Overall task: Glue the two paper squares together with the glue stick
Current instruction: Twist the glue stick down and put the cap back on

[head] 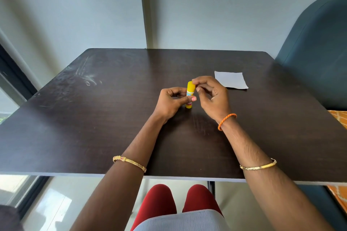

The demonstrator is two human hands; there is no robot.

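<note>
A yellow glue stick (190, 90) stands upright on the dark table (93, 118), near its middle. My left hand (171, 102) grips the lower half of the stick, thumb across its label. My right hand (211, 95) pinches the yellow cap at the top with thumb and forefinger. A white paper square (231, 79) lies flat on the table behind and to the right of my right hand. I see only one sheet outline; whether a second square lies under it I cannot tell.
A dark blue chair back (317, 52) stands at the table's right side. A grey wall runs behind the far edge. My knees in red show under the near edge. Scuff marks (88, 75) mark the table's far left.
</note>
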